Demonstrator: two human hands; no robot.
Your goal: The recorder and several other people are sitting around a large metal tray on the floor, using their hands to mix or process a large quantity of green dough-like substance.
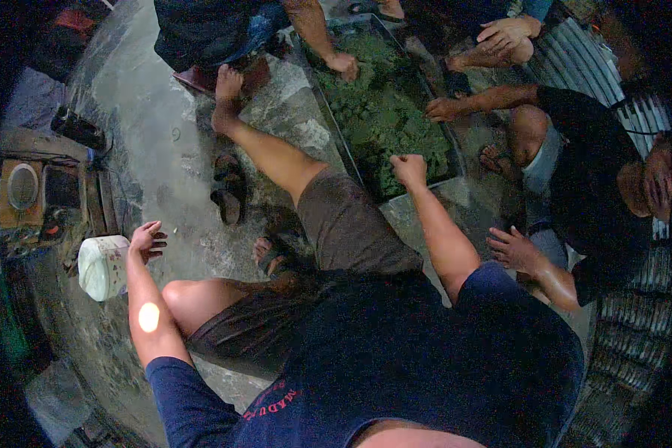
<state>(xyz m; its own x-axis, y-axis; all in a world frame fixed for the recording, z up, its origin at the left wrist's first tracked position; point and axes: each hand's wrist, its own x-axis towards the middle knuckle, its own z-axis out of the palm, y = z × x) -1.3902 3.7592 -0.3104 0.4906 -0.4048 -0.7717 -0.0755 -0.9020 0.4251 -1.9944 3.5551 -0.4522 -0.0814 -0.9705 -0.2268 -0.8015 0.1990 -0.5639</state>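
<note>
A long dark-rimmed tray (334, 127) lies on the ground ahead, filled with crumbly green material (384, 112). Over its near end is my right hand (409, 172), fingers curled closed; whatever is in them, if anything, is hidden. Off to the left, my left hand (148, 240) hangs loosely past my raised knee, fingers apart and nothing in them. Beside that hand stands a white rounded container (103, 267) with small printed marks. Another person's hand (343, 65) reaches into the green material from the far side, and a second person's hand (444, 109) is at the tray's right edge.
Black sandals (229, 190) lie on the concrete floor (157, 127) between my left hand and the tray. A worn wooden cabinet with a round speaker (22, 185) stands at far left. Corrugated metal sheets (575, 56) line the right, behind a seated person in black (590, 172).
</note>
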